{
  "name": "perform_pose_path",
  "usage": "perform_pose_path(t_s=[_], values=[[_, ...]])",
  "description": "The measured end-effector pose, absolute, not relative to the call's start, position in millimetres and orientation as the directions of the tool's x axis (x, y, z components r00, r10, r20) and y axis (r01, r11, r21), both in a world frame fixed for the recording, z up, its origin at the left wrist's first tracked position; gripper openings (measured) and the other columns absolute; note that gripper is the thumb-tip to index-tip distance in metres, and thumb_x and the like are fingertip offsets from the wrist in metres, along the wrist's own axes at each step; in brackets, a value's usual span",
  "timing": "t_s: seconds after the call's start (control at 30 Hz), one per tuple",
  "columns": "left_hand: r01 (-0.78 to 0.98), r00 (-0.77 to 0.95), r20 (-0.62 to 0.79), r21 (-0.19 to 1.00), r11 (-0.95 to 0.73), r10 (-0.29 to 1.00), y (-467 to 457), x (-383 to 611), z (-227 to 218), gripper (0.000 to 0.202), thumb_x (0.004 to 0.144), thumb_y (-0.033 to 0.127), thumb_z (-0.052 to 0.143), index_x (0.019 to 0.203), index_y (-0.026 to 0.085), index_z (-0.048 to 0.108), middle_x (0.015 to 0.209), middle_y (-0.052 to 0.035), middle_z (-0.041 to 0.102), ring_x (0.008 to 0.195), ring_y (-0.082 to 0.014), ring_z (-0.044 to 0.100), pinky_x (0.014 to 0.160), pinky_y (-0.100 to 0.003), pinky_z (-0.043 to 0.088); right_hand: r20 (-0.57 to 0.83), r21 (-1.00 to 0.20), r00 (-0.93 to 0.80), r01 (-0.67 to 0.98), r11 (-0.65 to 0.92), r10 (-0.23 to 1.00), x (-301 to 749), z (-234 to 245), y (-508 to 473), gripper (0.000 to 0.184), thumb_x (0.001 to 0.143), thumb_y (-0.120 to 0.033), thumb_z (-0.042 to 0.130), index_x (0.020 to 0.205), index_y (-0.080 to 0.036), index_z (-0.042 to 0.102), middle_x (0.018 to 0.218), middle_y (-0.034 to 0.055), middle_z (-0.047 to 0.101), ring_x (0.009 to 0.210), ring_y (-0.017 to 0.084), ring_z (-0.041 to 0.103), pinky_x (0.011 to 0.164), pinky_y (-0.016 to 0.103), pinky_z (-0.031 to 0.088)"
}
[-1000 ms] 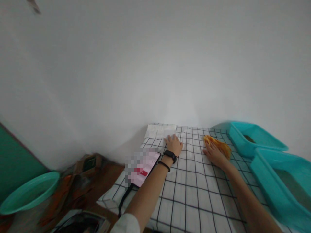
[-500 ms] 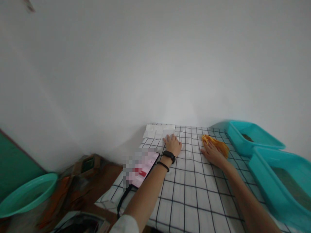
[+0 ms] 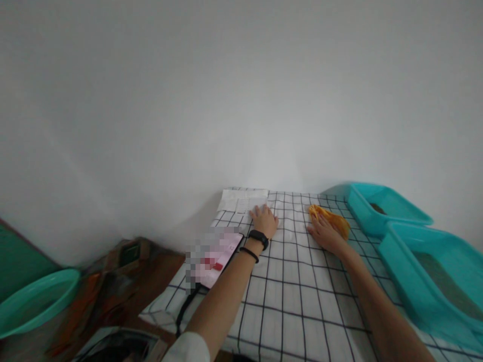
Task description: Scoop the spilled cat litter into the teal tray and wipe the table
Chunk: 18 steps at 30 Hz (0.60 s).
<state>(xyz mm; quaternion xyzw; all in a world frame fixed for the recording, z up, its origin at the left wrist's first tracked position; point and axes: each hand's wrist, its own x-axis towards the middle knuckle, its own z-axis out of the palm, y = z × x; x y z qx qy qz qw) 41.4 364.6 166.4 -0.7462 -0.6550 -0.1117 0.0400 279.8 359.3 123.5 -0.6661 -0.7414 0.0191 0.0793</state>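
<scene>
My left hand (image 3: 264, 221) lies open with spread fingers on the white tablecloth with black grid lines (image 3: 289, 281). Its fingertips reach the edge of a folded white sheet of paper (image 3: 241, 202) with faint print. To the right, a crumpled yellow cloth (image 3: 341, 226) is under my right hand (image 3: 326, 235), which holds it against the tablecloth. Part of the cloth is hidden by the fingers. Beside my left forearm rests a tablet-like screen (image 3: 219, 266), partly pixelated, with a black cable (image 3: 184, 309) at its near end.
Two turquoise plastic trays (image 3: 381, 221) (image 3: 400, 271) with dark contents stand along the right side. A white wall (image 3: 241, 100) rises behind the table. Down on the left are a green basin (image 3: 41, 301), a cardboard box (image 3: 130, 254) and an open container (image 3: 116, 344).
The whole view has shifted slightly, so things appear a little further left. Both hands keep about the same places on the tablecloth and the yellow cloth.
</scene>
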Motion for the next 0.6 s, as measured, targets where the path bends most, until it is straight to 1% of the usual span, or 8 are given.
perform_pose_path(t_s=[0.1, 0.2, 0.3, 0.47, 0.6], values=[[0.987, 0.117, 0.22, 0.083, -0.138, 0.968, 364.3, 41.0, 166.8, 0.055, 0.099, 0.038, 0.033, 0.141, 0.01, 0.053, 0.16, -0.0149, 0.041, 0.143, -0.0444, 0.032, 0.114, -0.068, 0.028, 0.088, -0.135, -0.102, 0.984, 0.114, 0.991, 279.2, 122.9, 360.5, 0.067, 0.102, -0.041, 0.024, 0.159, -0.007, 0.024, 0.167, 0.0179, 0.02, 0.154, 0.03, 0.016, 0.12, 0.053, 0.021], [0.987, 0.116, 0.219, 0.083, -0.137, 0.969, 364.3, 40.7, 166.8, 0.054, 0.099, 0.038, 0.033, 0.141, 0.012, 0.053, 0.16, -0.0138, 0.041, 0.143, -0.0433, 0.032, 0.114, -0.067, 0.028, 0.094, -0.132, -0.103, 0.985, 0.115, 0.99, 278.8, 122.4, 360.9, 0.067, 0.101, -0.04, 0.024, 0.159, -0.007, 0.024, 0.166, 0.0179, 0.022, 0.155, 0.03, 0.014, 0.121, 0.054, 0.018], [0.987, 0.118, 0.216, 0.086, -0.139, 0.969, 364.1, 40.6, 166.7, 0.054, 0.099, 0.038, 0.033, 0.142, 0.012, 0.053, 0.16, -0.015, 0.04, 0.143, -0.0433, 0.033, 0.114, -0.068, 0.028, 0.096, -0.128, -0.109, 0.984, 0.12, 0.989, 278.3, 123.5, 359.7, 0.067, 0.101, -0.041, 0.025, 0.159, -0.008, 0.024, 0.166, 0.0169, 0.024, 0.155, 0.029, 0.014, 0.122, 0.052, 0.016], [0.987, 0.117, 0.214, 0.086, -0.138, 0.97, 363.4, 41.0, 167.3, 0.055, 0.098, 0.038, 0.032, 0.142, 0.012, 0.052, 0.161, -0.0154, 0.039, 0.143, -0.0437, 0.032, 0.113, -0.069, 0.028, 0.089, -0.128, -0.11, 0.984, 0.121, 0.99, 276.3, 127.0, 356.6, 0.068, 0.101, -0.04, 0.024, 0.159, -0.006, 0.023, 0.166, 0.0179, 0.022, 0.154, 0.031, 0.015, 0.122, 0.054, 0.017], [0.986, 0.119, 0.219, 0.084, -0.141, 0.968, 363.2, 40.8, 167.3, 0.056, 0.098, 0.038, 0.032, 0.142, 0.01, 0.052, 0.161, -0.0156, 0.039, 0.143, -0.0442, 0.032, 0.114, -0.069, 0.027, 0.086, -0.128, -0.111, 0.984, 0.122, 0.99, 275.3, 128.0, 355.4, 0.067, 0.101, -0.04, 0.022, 0.159, -0.006, 0.024, 0.166, 0.0178, 0.021, 0.155, 0.03, 0.014, 0.121, 0.054, 0.018]])
